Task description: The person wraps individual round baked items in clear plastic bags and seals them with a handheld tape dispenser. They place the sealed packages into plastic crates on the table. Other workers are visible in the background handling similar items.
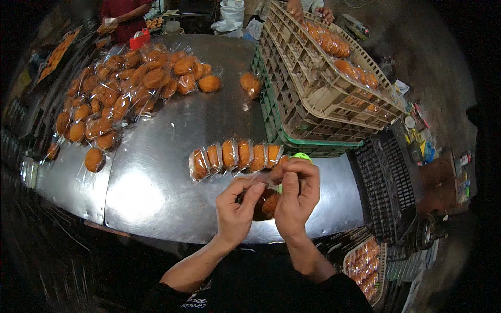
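Note:
My left hand (236, 209) and my right hand (295, 201) are close together at the table's near edge. Both are closed, with thumbs and fingers pinching the top of a clear plastic bag (270, 182). Below the fingers, browned buns (268, 205) show between the hands; how many is hidden. Just beyond stands a row of browned buns (229, 155) in clear wrapping, side by side. A bright green object (301, 156) is partly covered by my right hand, and its kind is hidden.
The metal table (156, 167) carries a heap of wrapped buns (141, 86) at far left. Stacked crates (313, 83) stand at the right, wrapped buns in the top one. Black crates (383, 182) are beyond the right edge. Other people's hands (295, 9) show at the back, near a red tape dispenser (140, 39).

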`<state>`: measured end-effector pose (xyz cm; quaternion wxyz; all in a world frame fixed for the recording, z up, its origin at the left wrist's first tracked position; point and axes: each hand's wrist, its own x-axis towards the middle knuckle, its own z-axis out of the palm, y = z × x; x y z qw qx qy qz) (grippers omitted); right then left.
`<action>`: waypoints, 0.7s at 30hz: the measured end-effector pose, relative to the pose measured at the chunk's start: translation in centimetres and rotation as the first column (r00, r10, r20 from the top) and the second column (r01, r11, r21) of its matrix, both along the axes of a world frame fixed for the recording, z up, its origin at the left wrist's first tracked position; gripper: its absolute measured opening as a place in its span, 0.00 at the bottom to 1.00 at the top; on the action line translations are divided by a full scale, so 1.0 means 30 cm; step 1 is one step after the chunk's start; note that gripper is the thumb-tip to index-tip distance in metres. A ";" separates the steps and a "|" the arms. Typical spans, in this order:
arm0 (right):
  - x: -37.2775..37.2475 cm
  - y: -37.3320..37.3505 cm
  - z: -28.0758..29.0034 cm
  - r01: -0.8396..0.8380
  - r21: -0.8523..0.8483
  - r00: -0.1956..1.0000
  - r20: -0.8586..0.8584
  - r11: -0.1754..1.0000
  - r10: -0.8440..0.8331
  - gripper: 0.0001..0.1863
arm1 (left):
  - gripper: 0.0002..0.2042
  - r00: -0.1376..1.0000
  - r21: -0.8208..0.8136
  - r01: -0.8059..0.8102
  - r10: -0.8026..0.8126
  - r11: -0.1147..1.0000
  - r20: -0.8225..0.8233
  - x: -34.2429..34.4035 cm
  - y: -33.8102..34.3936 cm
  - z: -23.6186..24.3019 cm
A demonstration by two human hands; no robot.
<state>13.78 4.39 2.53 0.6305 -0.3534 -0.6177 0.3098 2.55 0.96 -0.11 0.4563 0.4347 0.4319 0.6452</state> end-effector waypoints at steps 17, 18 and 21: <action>0.071 -0.042 -0.029 -0.002 0.103 0.880 0.473 0.995 -0.047 0.10 | 0.26 0.989 0.059 0.148 -0.146 0.987 -0.039 -0.078 0.035 0.021; 0.074 -0.048 -0.036 0.009 0.103 0.852 0.519 0.995 -0.062 0.10 | 0.23 0.986 0.093 0.128 -0.117 0.987 -0.123 -0.086 0.032 0.028; 0.072 -0.036 -0.060 0.118 0.294 0.811 0.523 0.949 -0.263 0.11 | 0.15 0.883 0.151 0.204 -0.115 0.967 -0.455 -0.109 0.032 0.040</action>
